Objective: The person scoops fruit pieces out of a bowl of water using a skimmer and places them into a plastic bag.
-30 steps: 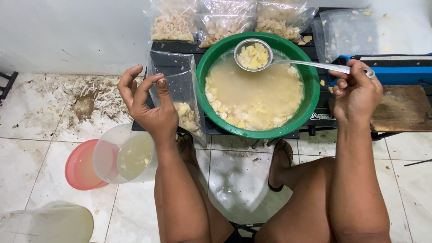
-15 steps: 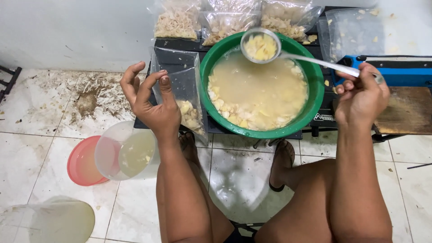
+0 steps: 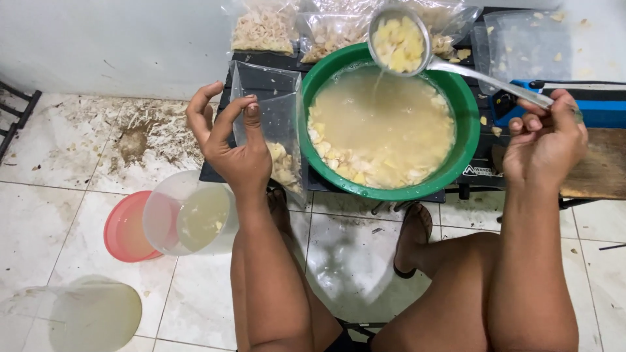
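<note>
- Strainer ladle (image 3: 399, 40), a round metal one, hangs above the far rim of the green basin (image 3: 464, 111), heaped with pale yellow chunks, and a thin stream of liquid falls from it into the basin.
- Right hand (image 3: 544, 140) is clamped around the end of the ladle's long handle, fingers curled over it, at the right side of the basin.
- Left hand (image 3: 231, 146) pinches the upper edge of a clear plastic bag (image 3: 274, 124) between thumb and fingertips, holding it upright and open just beside the basin's left rim.
- Yellow chunks lie in the bottom of this bag, touching its lower corner.
- Green basin holds cloudy beige liquid with more chunks gathered along its near and left sides; it sits on a low dark stand.
- Filled clear bags (image 3: 264, 29) of pale pieces lie in a row behind the basin, against the wall.
- Clear plastic jug (image 3: 189, 215) with some cloudy liquid stands on the tiled floor (image 3: 65, 189) below the left hand, touching a red lid (image 3: 124, 228).
- Another clear container (image 3: 85, 316) sits at the lower left corner.
- Blue device (image 3: 587, 104) and a wooden board (image 3: 600, 169) lie behind the right hand.
- Person's bare knees and one sandalled foot (image 3: 411, 234) show beneath the stand.
</note>
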